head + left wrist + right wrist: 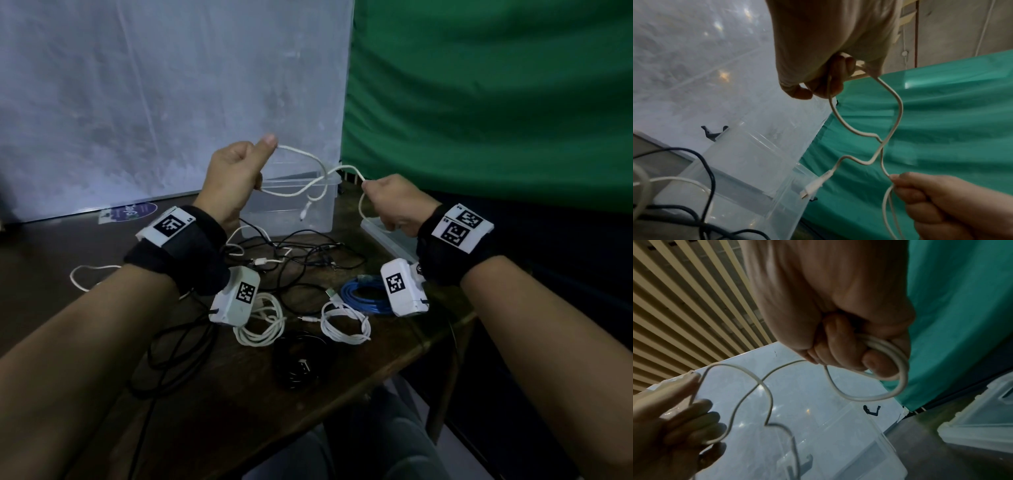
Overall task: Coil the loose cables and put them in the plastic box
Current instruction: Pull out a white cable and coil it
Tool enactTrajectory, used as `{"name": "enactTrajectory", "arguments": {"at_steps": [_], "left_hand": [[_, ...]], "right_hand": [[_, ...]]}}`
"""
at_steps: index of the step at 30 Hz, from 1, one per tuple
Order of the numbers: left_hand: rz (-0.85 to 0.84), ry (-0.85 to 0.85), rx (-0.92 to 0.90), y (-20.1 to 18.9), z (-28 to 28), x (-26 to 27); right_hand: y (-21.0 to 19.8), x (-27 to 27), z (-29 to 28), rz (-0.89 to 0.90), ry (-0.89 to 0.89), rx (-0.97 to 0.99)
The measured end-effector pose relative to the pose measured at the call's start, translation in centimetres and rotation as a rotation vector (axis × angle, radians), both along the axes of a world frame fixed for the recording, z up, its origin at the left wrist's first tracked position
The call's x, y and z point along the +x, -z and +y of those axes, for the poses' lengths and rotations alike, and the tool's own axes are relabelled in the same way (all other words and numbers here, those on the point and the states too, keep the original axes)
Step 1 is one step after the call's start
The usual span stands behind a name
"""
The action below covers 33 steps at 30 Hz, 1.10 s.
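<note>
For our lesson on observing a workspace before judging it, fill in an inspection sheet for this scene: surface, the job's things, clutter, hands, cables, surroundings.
Surface: dark wooden table, cables spread over it.
Job's things: clear plastic box at the table's far side, open; its lid lies to its right.
Clutter: round sticker on the far left of the table.
Hands: left hand and right hand both raised, both gripping one white cable.
Cables: coiled white cables, blue coil and black coil near the front; loose black cables tangled behind.
Surroundings: white sheet behind, green cloth to the right.
</note>
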<state>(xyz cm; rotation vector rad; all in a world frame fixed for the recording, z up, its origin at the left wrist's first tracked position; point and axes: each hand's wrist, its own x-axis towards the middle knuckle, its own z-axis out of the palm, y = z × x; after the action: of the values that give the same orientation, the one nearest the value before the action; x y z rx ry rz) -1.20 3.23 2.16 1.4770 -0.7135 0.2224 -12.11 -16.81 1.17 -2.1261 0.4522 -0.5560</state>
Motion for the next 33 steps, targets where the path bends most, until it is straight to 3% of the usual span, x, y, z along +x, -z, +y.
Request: {"name": "enactTrajectory", "arguments": {"at_steps": [3,8,10,15,19,28,30,33], "left_hand": [[-0.09,-0.022,0.31,0.1,0.4,-0.3],[-0.185,0.059,1.11,0.3,0.5,-0.8],[-0.195,0.105,1.221,0.5,0.6,-0.6],[-0.271,0.13,1.33,1.1,0.3,0.1],[-0.305,0.05,1.438,1.1,0.2,0.4],[-0.149,0.038,1.652,1.8,0.9,1.3],[-0.103,0.106,1.536,2.0,0.9,1.4],[-0.018,0.202,1.146,2.7,1.0,2.3]], "right_hand": [[-0.1,0.1,0.1,-0.021,0.012,0.067],[-1.2,-0.4,0.7,-0.09,-0.184,0.447],[-1.8,-0.7,1.0,-0.144,-0.257,0.571],[-2.8,-1.0,0.9,-0.312,-0.34,0.887],[-3.2,-0.9,0.3,-0.437,-0.366,1.097],[-2.8,-0.6,-1.0,-0.54,-0.178,1.071],[-2.6,-0.7,-1.4,-0.535,-0.124,1.057],[-2.0,-0.5,-1.7,-0.441,-0.067,0.899]]}}
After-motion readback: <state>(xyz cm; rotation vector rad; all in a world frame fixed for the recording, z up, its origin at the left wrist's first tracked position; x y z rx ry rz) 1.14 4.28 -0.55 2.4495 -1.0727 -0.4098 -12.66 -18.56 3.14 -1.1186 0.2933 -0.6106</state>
